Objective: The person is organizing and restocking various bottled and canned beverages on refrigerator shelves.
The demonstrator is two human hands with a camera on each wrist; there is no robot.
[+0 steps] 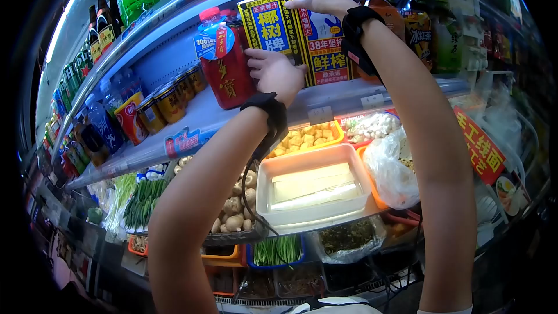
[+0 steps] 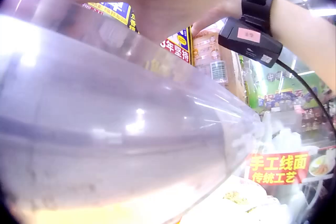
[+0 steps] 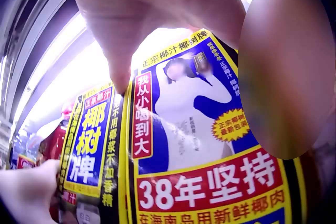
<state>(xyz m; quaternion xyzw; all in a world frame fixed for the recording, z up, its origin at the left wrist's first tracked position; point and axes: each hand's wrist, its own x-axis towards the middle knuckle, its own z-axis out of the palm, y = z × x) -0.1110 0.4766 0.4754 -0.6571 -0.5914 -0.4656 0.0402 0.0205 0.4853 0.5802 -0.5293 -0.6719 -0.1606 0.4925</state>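
Two yellow, black and blue cartons stand side by side on the upper shelf: the left carton (image 1: pixel 270 29) and the larger-looking right carton (image 1: pixel 326 52). My left hand (image 1: pixel 277 72) has its fingers extended before the lower part of the left carton, beside a red bottle (image 1: pixel 228 75); whether it touches either is unclear. Above the right carton is my right hand (image 1: pixel 328 0), its thumb toward the seam between the cartons. In the right wrist view a digit of the right hand (image 3: pixel 152 8) points down at that seam. The left wrist view shows the left hand (image 2: pixel 152 3) above the shelf edge.
Bottled drinks (image 1: pixel 382 14) stand right of the cartons, cans (image 1: pixel 170 102) to the left. A clear shelf lip (image 1: pixel 319 114) runs below. Lower down are a white tub (image 1: pixel 314 212), mushrooms (image 1: pixel 234 204) and a plastic bag (image 1: pixel 392 168). Cables hang by the forearms.
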